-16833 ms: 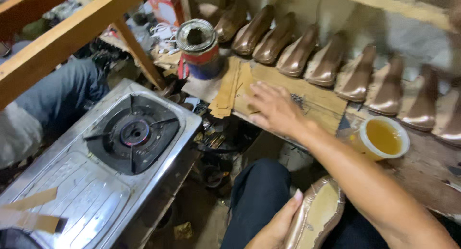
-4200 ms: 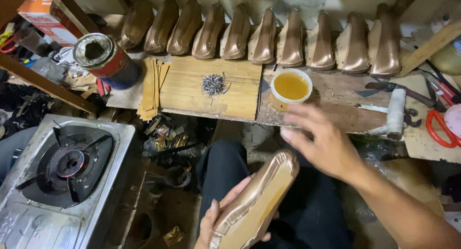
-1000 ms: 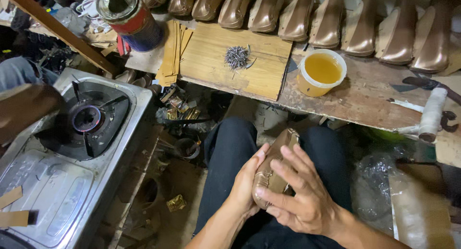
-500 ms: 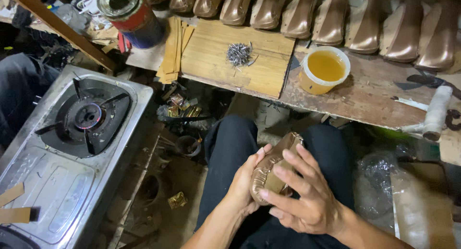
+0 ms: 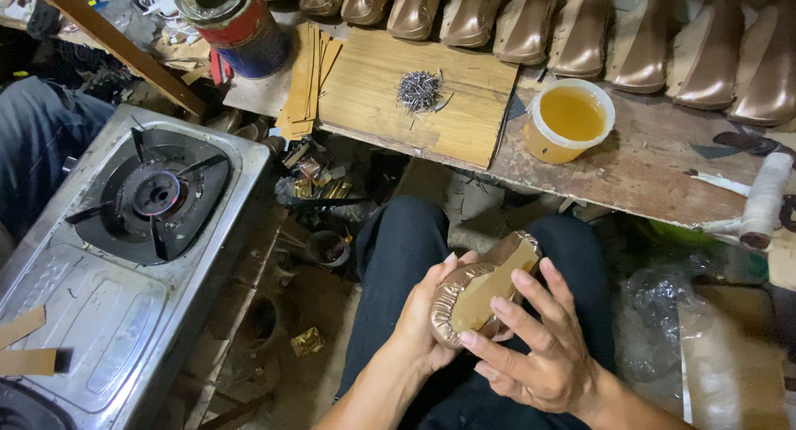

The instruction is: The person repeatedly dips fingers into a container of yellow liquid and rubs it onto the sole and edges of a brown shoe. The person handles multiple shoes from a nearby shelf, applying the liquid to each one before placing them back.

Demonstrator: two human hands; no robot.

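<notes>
Over my lap I hold a bronze shoe upper on a last [image 5: 485, 287], sole side up, with a tan insole showing. My left hand [image 5: 423, 318] cups its rounded end from the left and grips it. My right hand [image 5: 539, 347] lies against its right side, fingers spread along the edge. On the wooden bench beyond my knees stand a cup of yellow glue [image 5: 568, 119] and a small heap of nails [image 5: 417, 90] on a pale board [image 5: 464, 123].
A row of bronze lasted shoes [image 5: 580, 32] lines the bench's far edge. A red-and-blue tin [image 5: 228, 24] and tan strips [image 5: 307, 82] sit at left. A steel gas stove [image 5: 124, 231] stands at my left. A cloth-wrapped tool [image 5: 763, 198] lies at right.
The shoe, earlier held out in my left hand alone, is now gripped in both hands over my lap. In the last second the hands barely shifted; the view moved slightly.
</notes>
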